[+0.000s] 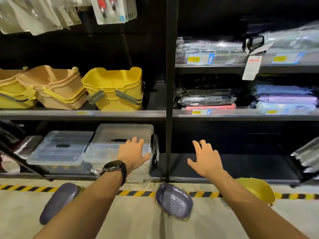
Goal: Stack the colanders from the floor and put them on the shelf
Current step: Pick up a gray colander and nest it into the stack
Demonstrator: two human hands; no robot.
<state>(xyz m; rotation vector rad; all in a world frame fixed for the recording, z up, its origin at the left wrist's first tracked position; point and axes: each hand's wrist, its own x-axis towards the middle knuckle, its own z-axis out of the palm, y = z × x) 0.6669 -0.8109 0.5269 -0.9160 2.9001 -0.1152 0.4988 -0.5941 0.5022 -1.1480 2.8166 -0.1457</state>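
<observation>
Glossy grey-purple plastic perforated colander (174, 201), smooth rim. Smooth yellow plastic colander (259, 189), slight sheen. Clear, faintly frosted plastic storage boxes (63, 149). Matt yellow plastic baskets (114, 88), matt tan ones (58, 87) beside. Crinkled glossy film around folded cloth packs (283, 97). Matt black metal shelf post (170, 83). Matt beige floor (138, 221).

We count 3 colanders on the floor, bottom of frame: 2 grey, one lower left (57, 202) and one lower centre (173, 200), plus 1 yellow (259, 188) lower right, partly behind an arm. Mid-left shelf: 1 yellow basket stack (114, 90) and approx. 2 more stacks, tan/yellow (51, 88), exact no. unclear. Lower left: 2 clear lidded boxes (62, 147) (120, 135). 2 bare hands, left (133, 152) and right (205, 159); 1 wristwatch (114, 167).
</observation>
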